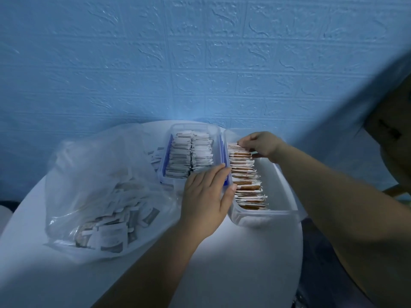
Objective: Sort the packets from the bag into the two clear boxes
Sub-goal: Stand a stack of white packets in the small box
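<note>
A clear plastic bag [93,187] full of loose packets lies on the left of the round white table [222,263]. Two clear boxes stand side by side at the back. The left box [169,138] holds rows of grey-and-white packets [189,156]. The right box [282,196] holds a row of brown-and-white packets [246,181] along its left side. My left hand [206,196] rests with straight fingers on the rim between the boxes, thumb at the brown row. My right hand [260,145] pinches a brown-and-white packet at the far end of that row.
A blue textured wall [200,63] rises right behind the table. A brown shape [395,134] shows at the far right edge. The right half of the right box holds no packets. The table's front part is bare white surface.
</note>
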### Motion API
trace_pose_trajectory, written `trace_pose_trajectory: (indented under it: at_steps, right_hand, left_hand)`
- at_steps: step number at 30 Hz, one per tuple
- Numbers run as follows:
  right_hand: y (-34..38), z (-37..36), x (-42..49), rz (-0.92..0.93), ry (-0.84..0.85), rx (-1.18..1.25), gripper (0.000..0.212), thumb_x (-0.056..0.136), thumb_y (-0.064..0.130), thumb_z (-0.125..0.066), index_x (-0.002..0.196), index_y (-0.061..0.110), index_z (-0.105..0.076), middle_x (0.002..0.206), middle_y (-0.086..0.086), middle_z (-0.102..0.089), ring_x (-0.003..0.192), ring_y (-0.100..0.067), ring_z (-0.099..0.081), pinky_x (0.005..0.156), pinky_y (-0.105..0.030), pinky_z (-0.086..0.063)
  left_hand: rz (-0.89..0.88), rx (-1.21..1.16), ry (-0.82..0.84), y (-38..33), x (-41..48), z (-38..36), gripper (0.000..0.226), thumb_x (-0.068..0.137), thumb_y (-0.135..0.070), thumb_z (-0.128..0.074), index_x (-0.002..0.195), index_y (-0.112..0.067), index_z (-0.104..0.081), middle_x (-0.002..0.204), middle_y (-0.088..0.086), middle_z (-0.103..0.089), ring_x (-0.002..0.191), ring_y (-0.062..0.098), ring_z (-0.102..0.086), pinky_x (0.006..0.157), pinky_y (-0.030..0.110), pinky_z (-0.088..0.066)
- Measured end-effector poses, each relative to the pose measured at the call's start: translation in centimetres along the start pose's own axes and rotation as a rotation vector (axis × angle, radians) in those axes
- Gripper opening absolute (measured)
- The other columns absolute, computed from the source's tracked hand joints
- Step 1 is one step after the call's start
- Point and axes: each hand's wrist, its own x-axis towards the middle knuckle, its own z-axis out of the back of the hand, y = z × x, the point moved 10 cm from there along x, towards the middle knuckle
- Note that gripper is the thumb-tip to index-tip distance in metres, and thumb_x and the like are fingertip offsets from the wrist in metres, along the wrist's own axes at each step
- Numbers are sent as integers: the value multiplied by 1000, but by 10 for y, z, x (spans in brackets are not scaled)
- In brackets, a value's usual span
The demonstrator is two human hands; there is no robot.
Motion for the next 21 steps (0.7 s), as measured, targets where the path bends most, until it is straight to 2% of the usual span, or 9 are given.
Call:
trace_pose_trajectory:
  at_steps: [2,5,8,10,11,13,15,18,21]
  right_hand:
    - [-1,1,-1,-2,11,-70,20,85,23,-66,96,8,-70,95,-11,-66,88,-22,-57,78,-32,-50]
    - [6,-4,-9,40,53,-230,21,91,26,-56,102,14,-69,103,-7,-65,92,-19,-54,77,-30,-45]
    - [15,-7,-18,92,65,-285,26,95,25,-50,114,14,-64,110,-3,-61,99,-15,-51,82,-28,-37]
    - [19,-2,-22,123,27,-269,28,94,24,-51,117,11,-62,115,-4,-60,102,-15,-52,84,-25,-35]
    - [22,3,-25,144,-16,-264,27,93,23,-53,115,10,-62,115,-5,-61,103,-15,-53,84,-24,-35]
    - [36,12,-33,211,-121,-260,20,91,21,-57,106,12,-64,112,-3,-63,102,-16,-55,85,-24,-37]
    - [60,9,-51,319,-183,-243,9,90,19,-59,97,18,-65,99,3,-65,95,-14,-59,85,-24,-40]
    - [101,-32,-96,482,-48,-103,13,90,12,-58,85,23,-64,79,11,-62,72,-6,-56,78,-28,-46]
    - [126,-99,-149,595,195,-110,20,90,11,-57,84,28,-64,82,5,-67,74,-12,-61,77,-29,-51]
  left_hand:
    - [0,13,11,0,0,-1,46,94,-42,-29,118,-19,-60,121,-3,-62,110,17,-58,95,31,-34]
    - [12,-16,64,1,0,-4,52,93,-47,-25,123,-18,-57,127,-2,-58,116,18,-54,97,28,-28]
    - [12,-65,111,0,1,-5,64,89,-55,-14,134,-22,-45,140,-6,-45,130,14,-38,102,23,-16]
    - [4,-154,94,0,1,1,54,94,-52,-26,136,-22,-43,142,-8,-41,132,11,-34,103,19,-14]
    - [5,-234,71,0,-1,9,47,95,-45,-36,134,-20,-45,140,-6,-44,130,9,-36,102,15,-18]
    - [11,-355,-35,7,-8,34,37,91,-30,-50,124,-13,-54,129,0,-54,119,5,-44,96,13,-29]
    - [38,-345,-184,23,-24,63,29,88,-26,-53,110,-10,-63,114,2,-63,107,4,-50,95,17,-35]
    - [138,-275,-324,58,-61,99,32,87,-27,-44,93,-8,-69,92,0,-66,89,8,-52,85,15,-37]
    - [297,-169,-289,102,-104,111,36,85,-31,-43,86,-8,-70,84,6,-69,81,18,-56,75,24,-37]
